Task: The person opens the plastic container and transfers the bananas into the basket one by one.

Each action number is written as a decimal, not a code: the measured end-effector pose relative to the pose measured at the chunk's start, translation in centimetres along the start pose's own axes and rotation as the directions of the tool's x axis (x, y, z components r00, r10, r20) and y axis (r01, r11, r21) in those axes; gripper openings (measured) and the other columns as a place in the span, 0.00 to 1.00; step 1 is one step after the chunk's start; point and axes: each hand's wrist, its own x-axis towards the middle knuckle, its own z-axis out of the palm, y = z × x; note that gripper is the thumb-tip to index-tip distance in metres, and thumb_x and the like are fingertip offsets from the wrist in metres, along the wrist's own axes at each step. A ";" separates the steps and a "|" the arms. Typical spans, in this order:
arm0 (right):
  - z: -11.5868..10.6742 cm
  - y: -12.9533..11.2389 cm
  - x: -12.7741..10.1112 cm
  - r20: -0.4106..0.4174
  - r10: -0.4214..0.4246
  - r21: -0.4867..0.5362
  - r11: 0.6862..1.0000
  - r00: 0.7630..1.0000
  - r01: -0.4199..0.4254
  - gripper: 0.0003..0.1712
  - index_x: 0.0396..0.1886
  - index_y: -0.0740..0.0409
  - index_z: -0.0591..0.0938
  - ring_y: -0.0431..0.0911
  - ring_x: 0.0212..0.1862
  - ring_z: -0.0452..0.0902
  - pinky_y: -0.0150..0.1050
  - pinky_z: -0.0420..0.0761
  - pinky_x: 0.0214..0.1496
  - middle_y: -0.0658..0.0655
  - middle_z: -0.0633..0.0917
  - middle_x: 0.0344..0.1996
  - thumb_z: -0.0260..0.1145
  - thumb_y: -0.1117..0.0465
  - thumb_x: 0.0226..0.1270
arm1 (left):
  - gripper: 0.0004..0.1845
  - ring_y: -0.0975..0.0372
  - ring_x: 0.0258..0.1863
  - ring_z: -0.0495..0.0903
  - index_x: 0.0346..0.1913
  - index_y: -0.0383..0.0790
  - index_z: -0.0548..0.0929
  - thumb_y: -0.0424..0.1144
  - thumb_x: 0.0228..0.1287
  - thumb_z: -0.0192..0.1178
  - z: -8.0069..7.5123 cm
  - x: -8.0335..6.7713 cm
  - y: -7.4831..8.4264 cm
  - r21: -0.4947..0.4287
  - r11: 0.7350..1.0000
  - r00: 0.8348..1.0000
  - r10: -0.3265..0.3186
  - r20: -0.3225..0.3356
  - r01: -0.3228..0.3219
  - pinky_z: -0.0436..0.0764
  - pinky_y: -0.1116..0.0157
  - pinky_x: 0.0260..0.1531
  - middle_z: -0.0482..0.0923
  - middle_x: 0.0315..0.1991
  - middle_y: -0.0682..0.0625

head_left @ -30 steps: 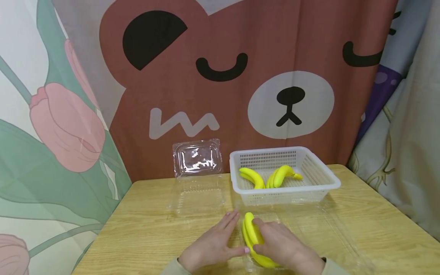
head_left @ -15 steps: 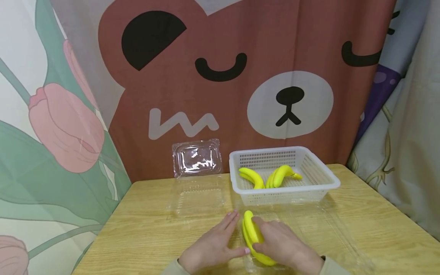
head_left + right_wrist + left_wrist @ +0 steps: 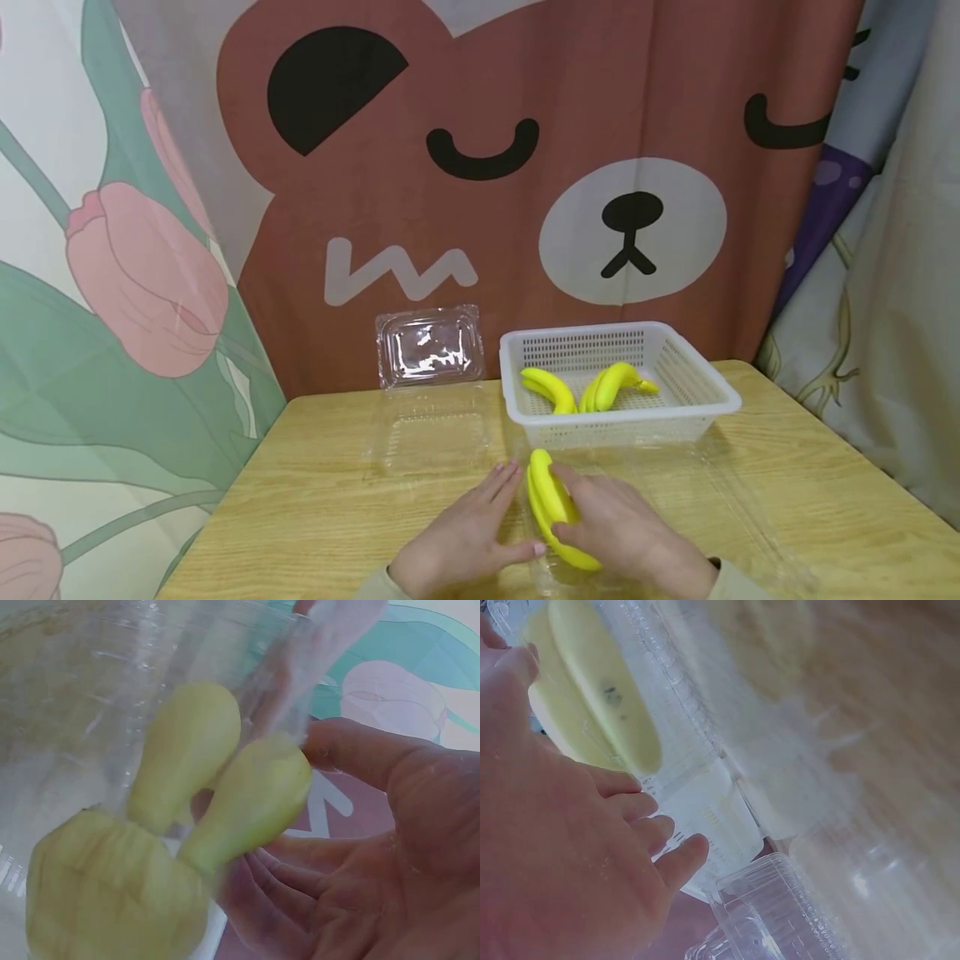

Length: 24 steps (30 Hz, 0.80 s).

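My right hand (image 3: 630, 521) grips a bunch of yellow bananas (image 3: 551, 508) from its right side, thumb and fingers around it. In the head view the bunch overlaps a clear plastic clamshell box (image 3: 551, 579), which lies opened out on the table. To the left of the bunch, my left hand (image 3: 461, 529) rests at the box's side, fingers straight and thumb reaching toward the bananas. The left wrist view shows the bananas (image 3: 592, 690) past those fingertips. In the right wrist view, the banana ends (image 3: 251, 799) appear between the thumb and fingers of my right hand (image 3: 345, 855).
Behind the hands stands a white perforated basket (image 3: 637, 414) with more bananas (image 3: 615, 385) in it. A second clear clamshell box (image 3: 438, 433) sits left of the basket, its lid (image 3: 431, 346) upright. The wooden table (image 3: 322, 500) ends at a bear-print curtain (image 3: 375, 200).
The banana bunch in my right hand has shifted slightly away from me, toward the basket. My left hand stays in place.
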 end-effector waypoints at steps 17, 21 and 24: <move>-1.8 -0.8 -1.0 -0.068 -0.062 0.019 0.998 0.996 0.063 0.41 0.69 0.59 0.71 0.37 0.22 0.66 0.33 0.69 0.21 0.40 0.74 0.25 0.75 0.53 0.57 | 0.52 0.59 0.77 0.42 0.80 0.46 0.46 0.75 0.63 0.43 0.1 -0.1 0.1 0.001 1.000 1.000 -0.023 -0.008 0.023 0.54 0.50 0.72 0.41 0.79 0.53; -2.4 -0.9 -1.1 -0.110 -0.081 0.019 0.996 0.991 0.084 0.41 0.70 0.56 0.70 0.36 0.22 0.66 0.32 0.69 0.22 0.39 0.75 0.26 0.74 0.53 0.58 | 0.52 0.59 0.77 0.42 0.79 0.45 0.47 0.75 0.63 0.43 0.1 0.0 0.1 0.000 1.000 1.000 -0.023 -0.005 0.023 0.54 0.50 0.72 0.41 0.79 0.52; -2.7 -1.0 -1.0 -0.130 -0.076 0.029 0.996 0.989 0.080 0.41 0.71 0.53 0.69 0.36 0.25 0.67 0.33 0.69 0.24 0.40 0.76 0.29 0.74 0.52 0.60 | 0.52 0.59 0.77 0.41 0.79 0.44 0.48 0.75 0.63 0.44 0.1 0.0 0.1 0.005 1.000 1.000 -0.018 -0.004 0.018 0.54 0.49 0.72 0.41 0.79 0.51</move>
